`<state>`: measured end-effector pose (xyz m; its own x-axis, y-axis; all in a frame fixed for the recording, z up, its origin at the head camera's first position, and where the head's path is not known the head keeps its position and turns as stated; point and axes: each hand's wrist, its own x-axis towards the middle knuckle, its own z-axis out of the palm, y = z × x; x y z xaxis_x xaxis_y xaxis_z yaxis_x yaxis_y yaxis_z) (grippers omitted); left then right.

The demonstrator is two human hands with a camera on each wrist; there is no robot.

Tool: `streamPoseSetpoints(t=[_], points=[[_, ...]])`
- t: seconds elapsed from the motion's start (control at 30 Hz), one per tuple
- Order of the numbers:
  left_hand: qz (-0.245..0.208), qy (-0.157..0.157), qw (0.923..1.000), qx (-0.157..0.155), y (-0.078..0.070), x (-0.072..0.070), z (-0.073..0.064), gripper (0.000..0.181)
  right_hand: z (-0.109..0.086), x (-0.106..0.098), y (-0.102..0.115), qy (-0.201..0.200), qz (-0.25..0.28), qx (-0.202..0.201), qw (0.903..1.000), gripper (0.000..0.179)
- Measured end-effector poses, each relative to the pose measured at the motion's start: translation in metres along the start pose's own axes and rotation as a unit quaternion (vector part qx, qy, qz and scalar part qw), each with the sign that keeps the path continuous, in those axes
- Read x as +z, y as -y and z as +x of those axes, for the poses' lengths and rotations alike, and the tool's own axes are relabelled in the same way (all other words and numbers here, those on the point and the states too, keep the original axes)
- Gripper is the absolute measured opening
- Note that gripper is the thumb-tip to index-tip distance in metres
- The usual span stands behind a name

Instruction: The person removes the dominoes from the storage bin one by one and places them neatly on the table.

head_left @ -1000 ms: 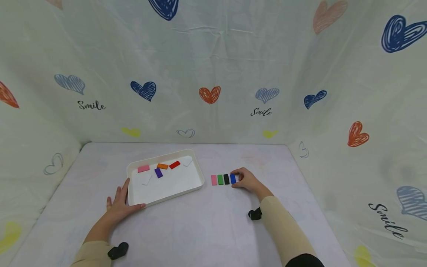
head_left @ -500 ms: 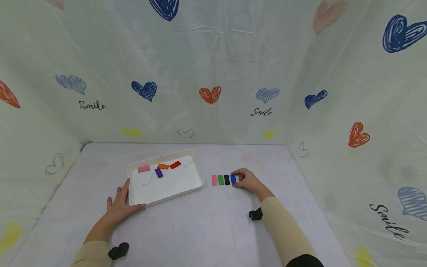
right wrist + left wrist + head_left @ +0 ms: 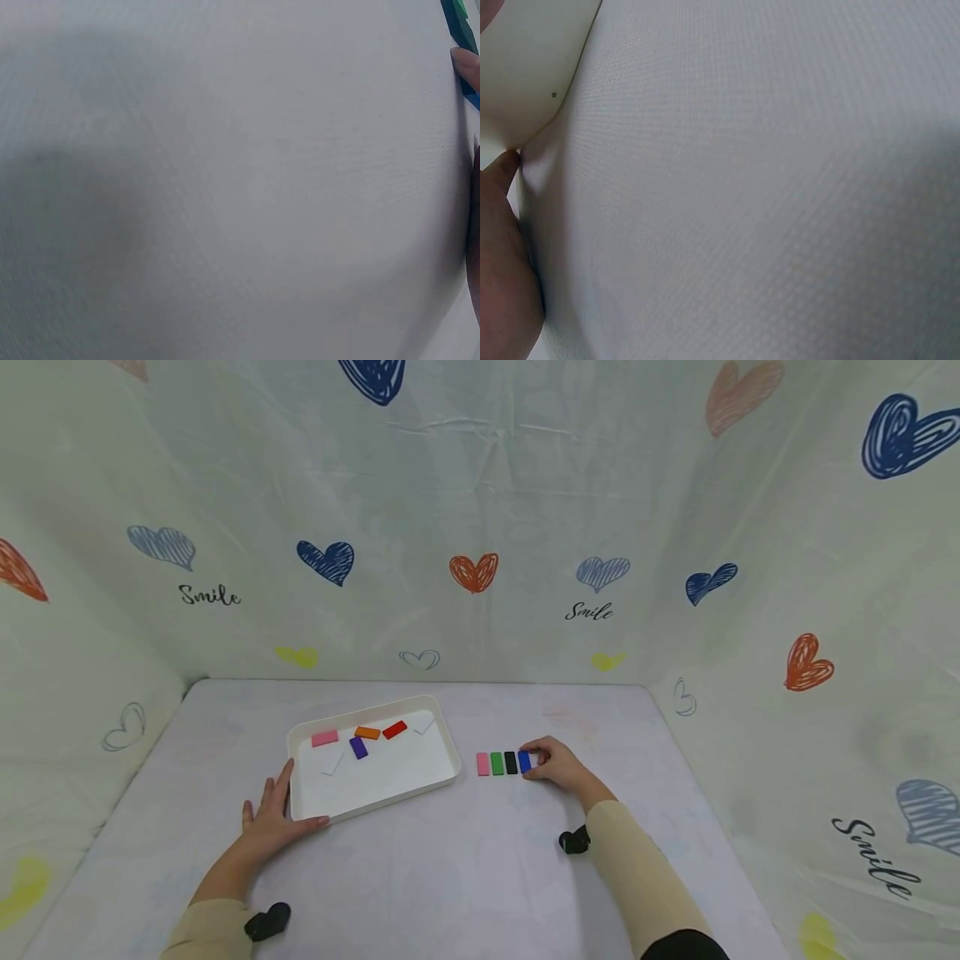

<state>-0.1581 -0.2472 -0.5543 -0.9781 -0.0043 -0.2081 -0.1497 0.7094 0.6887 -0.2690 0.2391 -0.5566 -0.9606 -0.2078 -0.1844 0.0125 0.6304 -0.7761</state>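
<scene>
In the head view, my right hand point(image 3: 558, 766) pinches a small blue block point(image 3: 524, 762) between thumb and fingers, at the right end of a short row on the table. Beside it lie a black block point(image 3: 512, 762), a green block point(image 3: 497, 763) and a pink block point(image 3: 482, 764), side by side. My left hand point(image 3: 264, 827) rests spread at the near left corner of a white tray point(image 3: 397, 772), fingers along the side and thumb at the front edge. The right wrist view catches only a fingertip and a bit of the blue block point(image 3: 471, 96).
Inside the tray lie a pink block point(image 3: 325, 738), an orange block point(image 3: 367, 733), a red block point(image 3: 394, 729), a purple block point(image 3: 358, 747) and pale pieces that are hard to make out. A heart-printed curtain point(image 3: 525, 510) surrounds the pale table point(image 3: 450, 877).
</scene>
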Motion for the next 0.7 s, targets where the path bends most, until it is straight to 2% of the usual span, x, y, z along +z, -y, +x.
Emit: streamPoseSetpoints(t=[0.27,0.4,0.53,0.7], points=[[0.000,0.004,0.9999,-0.009,-0.003,-0.001,0.001,0.129,0.000,-0.003,0.003,0.011,-0.005,0.013,0.9998,0.052],[0.003,0.012,0.9998,-0.016,-0.004,-0.001,0.002,0.130,0.004,-0.008,0.011,-0.004,-0.004,0.009,0.9999,0.053],[0.001,0.014,0.9997,-0.018,-0.004,-0.002,0.002,0.130,0.010,-0.011,0.031,-0.022,0.010,-0.002,0.9997,0.052],[0.001,0.011,0.9998,-0.019,-0.004,-0.003,0.001,0.130,0.017,-0.003,0.063,-0.005,0.034,-0.030,0.9989,0.052]])
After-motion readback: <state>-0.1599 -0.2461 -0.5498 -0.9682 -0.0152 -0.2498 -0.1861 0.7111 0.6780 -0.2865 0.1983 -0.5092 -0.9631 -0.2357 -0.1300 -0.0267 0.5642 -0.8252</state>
